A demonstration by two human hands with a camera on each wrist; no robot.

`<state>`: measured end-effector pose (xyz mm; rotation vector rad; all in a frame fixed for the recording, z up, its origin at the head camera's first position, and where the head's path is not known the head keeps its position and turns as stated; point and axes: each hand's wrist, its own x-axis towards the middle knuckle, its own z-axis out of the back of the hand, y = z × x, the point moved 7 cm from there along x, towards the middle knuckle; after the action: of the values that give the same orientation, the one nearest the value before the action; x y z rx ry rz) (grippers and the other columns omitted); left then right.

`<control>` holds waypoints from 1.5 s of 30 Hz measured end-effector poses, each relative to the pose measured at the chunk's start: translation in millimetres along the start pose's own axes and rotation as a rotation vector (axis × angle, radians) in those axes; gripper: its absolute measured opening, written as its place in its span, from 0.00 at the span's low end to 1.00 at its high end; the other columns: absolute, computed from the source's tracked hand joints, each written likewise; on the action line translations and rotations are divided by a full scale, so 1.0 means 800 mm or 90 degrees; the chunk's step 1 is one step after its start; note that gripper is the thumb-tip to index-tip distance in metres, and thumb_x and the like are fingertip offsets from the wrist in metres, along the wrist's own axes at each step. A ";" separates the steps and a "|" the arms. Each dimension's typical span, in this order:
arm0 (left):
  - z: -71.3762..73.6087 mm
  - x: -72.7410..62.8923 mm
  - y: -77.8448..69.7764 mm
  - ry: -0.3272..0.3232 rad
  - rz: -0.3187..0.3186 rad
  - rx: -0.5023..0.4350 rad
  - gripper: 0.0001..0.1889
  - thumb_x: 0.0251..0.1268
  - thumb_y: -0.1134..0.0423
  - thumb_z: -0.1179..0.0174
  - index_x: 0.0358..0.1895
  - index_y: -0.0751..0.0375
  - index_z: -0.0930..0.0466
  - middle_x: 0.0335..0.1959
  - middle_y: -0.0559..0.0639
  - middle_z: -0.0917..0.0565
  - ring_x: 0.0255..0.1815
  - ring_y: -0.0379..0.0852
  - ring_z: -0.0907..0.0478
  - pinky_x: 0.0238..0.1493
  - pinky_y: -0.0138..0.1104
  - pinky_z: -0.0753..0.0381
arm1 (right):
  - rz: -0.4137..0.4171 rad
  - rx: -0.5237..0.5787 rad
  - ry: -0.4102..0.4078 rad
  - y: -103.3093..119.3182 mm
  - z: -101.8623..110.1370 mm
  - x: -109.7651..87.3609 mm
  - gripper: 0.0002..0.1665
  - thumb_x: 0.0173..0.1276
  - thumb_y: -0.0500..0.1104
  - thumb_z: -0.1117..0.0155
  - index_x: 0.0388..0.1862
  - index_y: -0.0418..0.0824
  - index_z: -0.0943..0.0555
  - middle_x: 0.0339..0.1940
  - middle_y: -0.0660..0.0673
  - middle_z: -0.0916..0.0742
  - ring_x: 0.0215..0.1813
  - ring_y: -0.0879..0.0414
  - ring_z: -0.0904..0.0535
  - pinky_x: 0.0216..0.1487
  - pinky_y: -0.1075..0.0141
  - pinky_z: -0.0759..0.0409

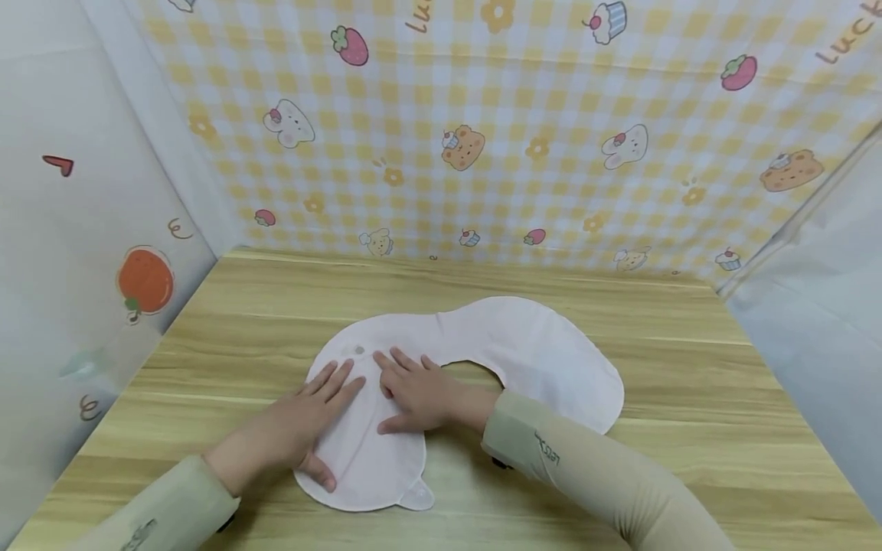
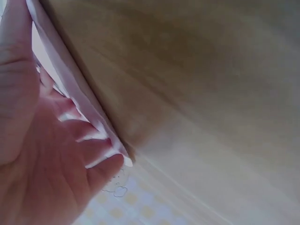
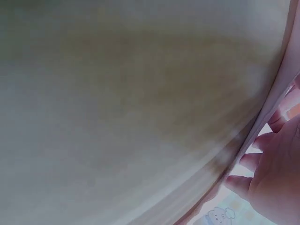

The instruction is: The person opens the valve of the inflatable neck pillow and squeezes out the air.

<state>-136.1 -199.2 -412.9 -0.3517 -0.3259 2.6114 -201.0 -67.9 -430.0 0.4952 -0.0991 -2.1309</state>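
A pale pink, U-shaped neck pillow point(image 1: 537, 352) lies flat on the wooden table in the head view. Near its upper left edge is a small round grey spot, perhaps a valve point(image 1: 359, 350). A small rounded tab point(image 1: 416, 496) sticks out at the lower end of its left arm. My left hand point(image 1: 303, 425) rests on the left side of that arm, fingers spread and straight. Beside it, my right hand point(image 1: 420, 394) presses on the inner side of the same arm, its fingers extended. Both wrist views show the pillow's edge under the fingertips.
The wood-grain table point(image 1: 689, 383) extends around the pillow. Behind it hangs a yellow checked cloth point(image 1: 537, 191) with cartoon prints. White sheets enclose the left side point(image 1: 62, 252) and the right side point(image 1: 820, 291).
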 end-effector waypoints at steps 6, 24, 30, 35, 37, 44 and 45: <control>-0.001 0.004 0.004 0.033 0.052 -0.006 0.78 0.16 0.27 0.27 0.79 0.63 0.52 0.79 0.73 0.57 0.79 0.75 0.58 0.67 0.68 0.38 | -0.014 0.002 0.000 -0.006 0.007 0.012 0.26 0.66 0.71 0.42 0.39 0.52 0.34 0.85 0.49 0.51 0.85 0.49 0.59 0.77 0.39 0.43; -0.001 0.014 -0.001 0.103 0.074 0.065 0.81 0.15 0.28 0.24 0.78 0.69 0.55 0.78 0.77 0.61 0.78 0.78 0.61 0.71 0.68 0.44 | -0.021 0.026 0.018 -0.025 0.018 0.051 0.43 0.51 0.78 0.33 0.52 0.53 0.33 0.85 0.56 0.56 0.85 0.51 0.67 0.77 0.34 0.53; -0.006 0.017 0.001 0.133 0.085 0.112 0.83 0.13 0.24 0.26 0.78 0.68 0.55 0.78 0.77 0.63 0.76 0.83 0.64 0.70 0.69 0.44 | -0.025 0.037 0.035 -0.022 0.023 0.059 0.78 0.45 0.78 0.30 0.83 0.51 0.63 0.83 0.60 0.48 0.84 0.50 0.70 0.75 0.30 0.58; -0.003 0.018 0.000 0.141 0.083 0.124 0.82 0.13 0.22 0.27 0.77 0.69 0.54 0.78 0.78 0.62 0.74 0.86 0.64 0.69 0.71 0.45 | -0.010 -0.005 0.055 -0.021 0.024 0.064 0.77 0.46 0.80 0.33 0.83 0.56 0.65 0.84 0.59 0.61 0.84 0.50 0.74 0.78 0.34 0.62; -0.003 0.017 -0.001 0.139 0.082 0.125 0.82 0.13 0.22 0.27 0.77 0.69 0.53 0.78 0.79 0.61 0.74 0.86 0.63 0.69 0.71 0.44 | -0.005 -0.026 0.059 -0.021 0.024 0.065 0.76 0.47 0.82 0.35 0.83 0.57 0.65 0.83 0.59 0.63 0.83 0.51 0.74 0.78 0.35 0.63; -0.001 0.014 -0.001 0.123 0.072 0.156 0.82 0.13 0.22 0.27 0.77 0.67 0.52 0.78 0.77 0.59 0.75 0.84 0.59 0.68 0.68 0.40 | -0.026 -0.040 0.069 -0.029 0.023 0.074 0.75 0.47 0.84 0.39 0.81 0.61 0.70 0.82 0.56 0.67 0.83 0.52 0.76 0.78 0.35 0.63; -0.001 0.013 0.001 0.123 0.076 0.153 0.82 0.13 0.22 0.27 0.78 0.66 0.53 0.79 0.76 0.59 0.76 0.83 0.59 0.68 0.69 0.39 | -0.030 -0.034 0.071 -0.030 0.023 0.075 0.75 0.48 0.84 0.40 0.81 0.61 0.70 0.82 0.56 0.67 0.83 0.53 0.76 0.79 0.36 0.64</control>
<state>-145.0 -194.5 -415.8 -0.5472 0.0770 2.6667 -257.0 -104.8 -438.1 0.5886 0.0338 -2.1414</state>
